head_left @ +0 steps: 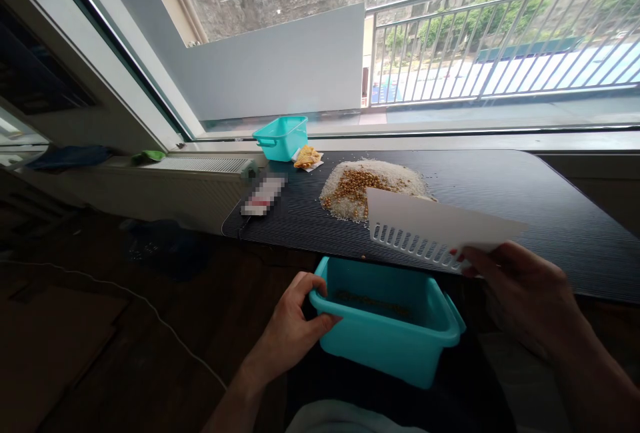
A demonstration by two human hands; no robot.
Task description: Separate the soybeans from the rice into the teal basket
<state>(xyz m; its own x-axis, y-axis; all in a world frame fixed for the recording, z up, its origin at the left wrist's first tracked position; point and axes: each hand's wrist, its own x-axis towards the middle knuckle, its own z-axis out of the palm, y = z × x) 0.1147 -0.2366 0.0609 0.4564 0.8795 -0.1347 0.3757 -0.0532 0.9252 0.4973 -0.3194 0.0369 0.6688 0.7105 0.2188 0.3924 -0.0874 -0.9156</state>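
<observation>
At the table's front edge, my left hand [300, 316] grips the left rim of a turquoise plastic bin [385, 340], thumb outside and fingers over the rim. Some small dark bits lie on the bin's floor, too dim to name. Pinched in my right hand [525, 280] is a thin white sheet [440, 220] with a row of slots along its lower edge. It is tilted above the table, its left end in front of a pile [370, 186] of white rice-like grains topped with golden-brown beans. The sheet hides part of the pile's near right side.
A dark wood-grain table [480, 176] bears a second turquoise bin [283, 138], a yellow crumpled item [307, 156] on white paper, and a blurred pale object [264, 194] with a cable. Behind are a window and a radiator [200, 183]. A white cord [160, 316] crosses the floor.
</observation>
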